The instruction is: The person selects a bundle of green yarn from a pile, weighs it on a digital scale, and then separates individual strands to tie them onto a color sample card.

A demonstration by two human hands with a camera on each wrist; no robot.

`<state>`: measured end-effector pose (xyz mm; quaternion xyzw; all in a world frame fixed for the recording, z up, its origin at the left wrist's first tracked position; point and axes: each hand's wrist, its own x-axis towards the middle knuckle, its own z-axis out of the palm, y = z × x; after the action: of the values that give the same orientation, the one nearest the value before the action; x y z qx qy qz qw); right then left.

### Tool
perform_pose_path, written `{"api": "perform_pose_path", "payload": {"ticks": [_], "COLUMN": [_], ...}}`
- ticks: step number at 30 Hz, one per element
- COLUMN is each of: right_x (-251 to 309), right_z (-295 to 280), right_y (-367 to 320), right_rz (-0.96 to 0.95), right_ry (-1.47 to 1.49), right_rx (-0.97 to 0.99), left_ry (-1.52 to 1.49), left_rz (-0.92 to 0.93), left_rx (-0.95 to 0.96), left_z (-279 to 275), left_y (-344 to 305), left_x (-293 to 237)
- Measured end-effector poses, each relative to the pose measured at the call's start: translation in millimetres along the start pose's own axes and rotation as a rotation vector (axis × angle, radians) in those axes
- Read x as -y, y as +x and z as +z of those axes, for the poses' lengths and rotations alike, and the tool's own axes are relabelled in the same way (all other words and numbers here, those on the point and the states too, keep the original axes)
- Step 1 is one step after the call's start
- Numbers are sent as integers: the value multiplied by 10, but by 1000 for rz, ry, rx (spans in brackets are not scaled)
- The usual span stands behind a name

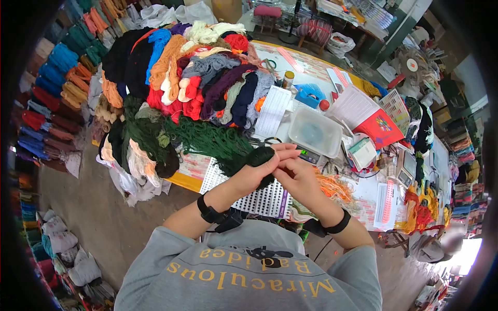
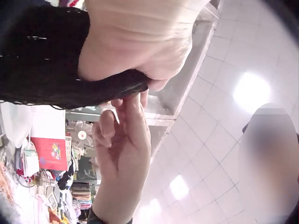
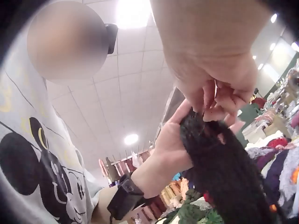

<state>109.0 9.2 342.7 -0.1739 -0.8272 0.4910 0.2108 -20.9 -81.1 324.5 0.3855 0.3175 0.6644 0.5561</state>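
A hank of very dark green yarn (image 1: 259, 155) hangs from my left hand (image 1: 251, 176), whose thumb and fingers grip its looped upper end over the table's near edge. In the left wrist view the yarn (image 2: 42, 60) looks almost black and runs out from under the thumb. My right hand (image 1: 301, 181) is beside the left one, fingertips together at the hank's end. The right wrist view shows this hand (image 3: 215, 74) with bent fingers pinching at the top of the yarn (image 3: 219, 172); the strand between the fingertips is mostly hidden.
Loose green yarn (image 1: 207, 140) lies beyond the left hand, before a heap of coloured hanks (image 1: 207, 78). Under the hands is a sheet with rows of dark samples (image 1: 264, 202). A plastic tub (image 1: 315, 132) sits on a scale (image 1: 310, 156). Orange yarn (image 1: 334, 189) lies at the right.
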Motion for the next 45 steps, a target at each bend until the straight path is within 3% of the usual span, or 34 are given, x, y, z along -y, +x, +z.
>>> {"api": "perform_pose_path", "payload": {"ticks": [2, 4, 7, 8, 11, 13, 14, 16, 18, 20, 22, 25, 26, 28, 29, 32, 33, 37, 38, 39, 40, 41, 42, 44, 45], "right_x": [9, 50, 105, 90, 41, 51, 72, 112, 24, -77, -235, -701, -925, -1670, -1892, -2363, -2574, -3164, -3220, -3898, -3708, -3319, -3766, -3363, -3057], "right_z": [35, 4, -28, -30, -42, -57, -79, -134, -153, -187, -334, -684, -872, -1372, -1512, -1872, -2016, -2483, -2601, -2959, -3053, -2932, -3363, -3342, -3221], "right_y": [24, 50, 61, 63, 56, 52, 60, 67, 39, -19, -80, -208, -273, -570, -710, -1053, -1227, -1668, -1878, -2449, -2607, -2652, -3027, -2897, -2645], "right_rz": [13, -82, -121, -122, -108, 316, 315, 508, 534, 464, 424, 402, 380, 410, 462, 490, 368, 494, 495, 450, 470, 426, 486, 605, 700], "right_ry": [18, -28, -115, -116, -68, 562, 562, 982, 976, 578, 487, 900, 1027, 1256, 1274, 1312, 1345, 1245, 992, 382, 464, 46, 783, 821, 708], "right_rx": [-5, -26, -96, -97, -107, -15, -15, 34, 93, 329, 326, -271, -434, -525, -667, -989, -932, -1316, -1201, -980, -1008, -1004, -1265, -1208, -1103], "left_ry": [363, 402, -5, -4, -426, -392, -357, -350, -309, -283, 110, -121, -260, -430, -489, -477, -470, -447, -402, -434, -466, -414, -362, -375, -461], "left_rz": [63, 78, -79, -78, -121, -97, -74, -75, -127, -108, -399, -597, -507, -391, -359, -301, -254, -126, -73, 19, 115, 145, 170, 222, 222], "left_rx": [-75, -89, -252, -252, -353, -311, -267, -295, -334, -280, -66, -407, -423, -560, -552, -752, -789, -969, -1030, -1043, -1052, -1163, -1280, -1246, -1109], "left_z": [-4, -47, -31, -16, -31, -117, -125, -86, -110, -190, -383, -806, -1063, -1571, -1784, -2147, -2239, -2589, -2721, -2961, -3210, -3278, -3283, -3298, -3098], "left_y": [-18, -39, -92, -94, -92, -98, -91, -84, -74, -62, -137, -302, -386, -594, -699, -885, -922, -951, -1004, -1179, -1341, -1421, -1513, -1591, -1458], "left_x": [-54, -35, 34, 8, -14, 20, 1, -59, -135, -193, -233, -281, -286, -296, -308, -395, -428, -618, -649, -701, -787, -909, -1004, -1055, -1101]}}
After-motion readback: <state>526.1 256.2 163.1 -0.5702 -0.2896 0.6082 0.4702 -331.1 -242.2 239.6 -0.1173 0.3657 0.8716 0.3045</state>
